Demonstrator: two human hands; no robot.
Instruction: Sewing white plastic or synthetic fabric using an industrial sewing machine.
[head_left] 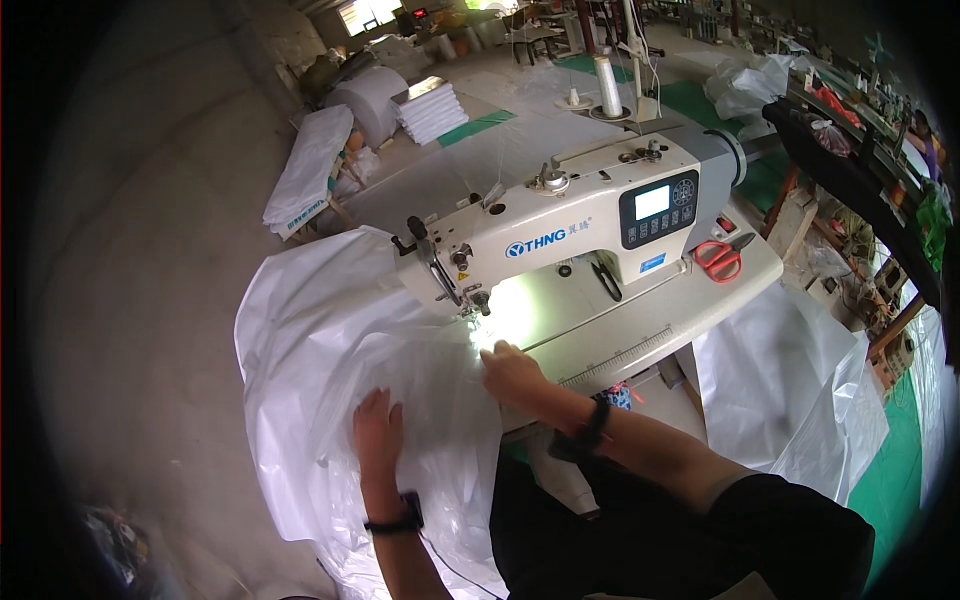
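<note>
A large white plastic sheet point(300, 330) spreads in folds under the head of a white sewing machine point(560, 220) and hangs over the near left side. My left hand point(378, 435) rests on it, fingers stretched out together and pointing away from me. My right hand point(512, 372) is closed at the sheet's right edge, just in front of the lit needle area, with its fingertips pinching the edge. The needle point(476, 318) and presser foot are too blurred by glare to make out. Dark bands circle both wrists.
Red-handled scissors point(718, 262) and small black thread snips point(606, 281) lie on the machine bed. A white thread cone point(607, 88) stands behind. More white sheeting point(785, 375) hangs at the right. A folded white stack point(433, 110) and a large roll point(368, 105) sit farther back.
</note>
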